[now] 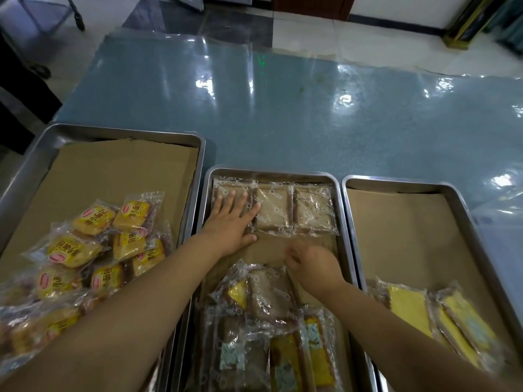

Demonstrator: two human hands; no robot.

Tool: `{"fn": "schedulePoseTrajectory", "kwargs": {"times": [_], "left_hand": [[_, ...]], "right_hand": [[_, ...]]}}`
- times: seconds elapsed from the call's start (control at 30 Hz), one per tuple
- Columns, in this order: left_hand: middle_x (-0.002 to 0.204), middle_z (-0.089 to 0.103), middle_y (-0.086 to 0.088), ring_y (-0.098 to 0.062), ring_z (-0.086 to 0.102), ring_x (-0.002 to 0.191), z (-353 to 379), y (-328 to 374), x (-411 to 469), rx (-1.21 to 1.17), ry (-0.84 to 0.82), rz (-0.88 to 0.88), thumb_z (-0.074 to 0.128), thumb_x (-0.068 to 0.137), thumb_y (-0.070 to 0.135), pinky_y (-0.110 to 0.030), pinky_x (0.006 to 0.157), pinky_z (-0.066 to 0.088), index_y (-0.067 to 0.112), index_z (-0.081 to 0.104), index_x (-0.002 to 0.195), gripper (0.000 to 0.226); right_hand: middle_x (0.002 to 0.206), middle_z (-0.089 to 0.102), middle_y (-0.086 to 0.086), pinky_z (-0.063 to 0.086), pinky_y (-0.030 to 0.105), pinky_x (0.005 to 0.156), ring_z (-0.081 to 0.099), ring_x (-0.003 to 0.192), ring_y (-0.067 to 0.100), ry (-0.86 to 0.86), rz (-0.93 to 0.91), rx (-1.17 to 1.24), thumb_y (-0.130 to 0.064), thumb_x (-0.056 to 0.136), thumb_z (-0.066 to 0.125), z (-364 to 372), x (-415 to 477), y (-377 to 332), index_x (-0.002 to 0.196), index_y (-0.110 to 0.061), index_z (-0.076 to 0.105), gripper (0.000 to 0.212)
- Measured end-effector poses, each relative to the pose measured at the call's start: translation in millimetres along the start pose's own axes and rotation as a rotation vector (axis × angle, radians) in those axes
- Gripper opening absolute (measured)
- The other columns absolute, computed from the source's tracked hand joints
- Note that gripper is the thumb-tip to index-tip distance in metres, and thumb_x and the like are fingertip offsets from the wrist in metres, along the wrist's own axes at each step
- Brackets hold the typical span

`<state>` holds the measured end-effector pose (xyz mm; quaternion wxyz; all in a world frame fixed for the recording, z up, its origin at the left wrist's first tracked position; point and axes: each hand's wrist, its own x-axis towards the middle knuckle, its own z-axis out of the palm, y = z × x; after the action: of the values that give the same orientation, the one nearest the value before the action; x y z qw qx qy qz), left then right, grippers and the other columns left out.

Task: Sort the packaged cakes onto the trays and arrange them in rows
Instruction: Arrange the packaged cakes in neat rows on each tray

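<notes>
At the far end of the middle tray (pixel 271 173), 3 brown packaged cakes (pixel 273 209) are laid side by side in 1 row on brown paper. The leftmost is pressed flat by the left hand (pixel 233 222), fingers straight and spread. The right hand (pixel 314 264) is held with fingers curled at the far edge of the unsorted pile (pixel 263 321) nearer the person; whether a wrapper is pinched cannot be told. Yellow buns (pixel 90 250) are heaped in the left tray (pixel 113 129), yellow slices (pixel 418 309) in the right tray (pixel 396 182). Slippery film is judged the risk: a neighbour may be dragged from the pile, or the row skewed by sideways pressure.
</notes>
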<state>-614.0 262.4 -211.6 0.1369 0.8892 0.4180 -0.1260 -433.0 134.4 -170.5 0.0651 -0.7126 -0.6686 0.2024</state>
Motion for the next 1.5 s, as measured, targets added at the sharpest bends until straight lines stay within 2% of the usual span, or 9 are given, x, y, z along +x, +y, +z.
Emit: {"fn": "schedulePoseTrajectory", "kwargs": {"times": [0.13,0.3,0.43,0.57,0.67,0.9,1.2,1.37,1.5], "left_hand": [[0.152,-0.022,-0.005,-0.023,-0.029,0.136,-0.4,13.8,-15.9,-0.03,0.194,0.067,0.048,0.085,0.058,-0.045,0.11,-0.017,0.033,-0.01,0.145,0.086],[0.153,0.013,0.008,-0.018,-0.008,0.14,16.6,45.7,-49.1,-0.227,0.256,0.102,0.058,0.08,0.056,-0.047,0.11,-0.001,0.036,0.029,0.143,0.072],[0.144,0.033,0.005,-0.012,0.007,0.135,19.3,51.4,-57.3,-0.376,0.316,0.015,0.049,0.088,0.05,-0.044,0.109,0.019,0.032,0.038,0.139,0.056],[0.143,0.036,0.008,-0.01,0.012,0.136,12.1,61.8,-57.4,-0.486,0.288,-0.001,0.042,0.09,0.05,-0.043,0.11,0.024,0.034,0.033,0.14,0.054],[0.15,0.026,0.01,-0.008,0.007,0.138,10.8,80.0,-57.0,-0.482,0.238,0.104,0.046,0.091,0.047,-0.043,0.112,0.019,0.037,0.023,0.144,0.059],[0.158,-0.008,0.003,-0.018,-0.012,0.142,28.1,115.9,-45.2,-0.209,0.1,0.257,0.051,0.09,0.044,-0.037,0.107,-0.006,0.04,0.009,0.147,0.071],[0.157,-0.01,0.004,-0.017,-0.008,0.143,34.7,131.1,-48.0,-0.245,0.035,0.224,0.055,0.09,0.037,-0.043,0.114,0.009,0.038,0.015,0.147,0.069],[0.158,-0.008,0.006,-0.017,-0.004,0.143,33.3,134.9,-50.6,-0.263,0.028,0.2,0.055,0.091,0.038,-0.042,0.114,0.015,0.037,0.016,0.147,0.069],[0.156,0.016,0.008,-0.02,0.019,0.139,18.9,120.7,-55.4,-0.433,0.103,0.07,0.053,0.092,0.037,-0.041,0.112,0.02,0.038,0.02,0.146,0.064]], "right_hand": [[0.055,0.048,-0.006,0.031,0.022,0.043,0.047,0.049,0.01,-0.191,0.207,0.136,-0.049,0.09,0.049,9.6,-20.1,-0.3,0.056,-0.024,0.045,0.042],[0.055,0.053,-0.007,0.039,0.022,0.05,0.05,0.051,0.006,-0.331,0.386,0.387,-0.046,0.079,0.066,14.5,-31.8,-3.6,0.057,-0.02,0.057,0.035],[0.061,0.06,0.002,0.047,0.021,0.049,0.055,0.051,0.007,-0.209,0.566,0.784,-0.018,0.08,0.072,5.5,-36.4,-5.2,0.068,-0.01,0.062,0.017],[0.056,0.063,0.002,0.045,0.019,0.047,0.056,0.045,0.006,0.105,0.503,0.864,-0.007,0.082,0.068,-16.6,-39.8,7.1,0.066,-0.011,0.059,0.019],[0.063,0.065,0.007,0.048,0.034,0.057,0.058,0.056,0.018,0.246,0.482,0.675,-0.014,0.082,0.067,-28.4,-39.5,24.9,0.071,-0.014,0.059,0.014],[0.085,0.06,0.003,0.042,0.034,0.068,0.053,0.083,0.024,0.247,0.37,-0.138,-0.028,0.076,0.068,-20.0,-52.6,48.5,0.085,-0.014,0.06,0.019],[0.136,0.045,0.002,0.032,0.034,0.093,0.045,0.117,0.023,0.054,0.043,-0.341,-0.031,0.089,0.049,-7.7,-57.1,60.0,0.135,-0.021,0.043,0.047],[0.139,0.043,0.005,0.031,0.036,0.097,0.042,0.121,0.025,0.009,-0.015,-0.408,-0.037,0.089,0.051,-8.7,-57.7,63.1,0.139,-0.018,0.038,0.055],[0.13,0.048,0.003,0.034,0.034,0.091,0.045,0.114,0.024,0.016,0.009,-0.296,-0.031,0.085,0.054,-13.0,-53.4,64.9,0.131,-0.021,0.046,0.047]]}}
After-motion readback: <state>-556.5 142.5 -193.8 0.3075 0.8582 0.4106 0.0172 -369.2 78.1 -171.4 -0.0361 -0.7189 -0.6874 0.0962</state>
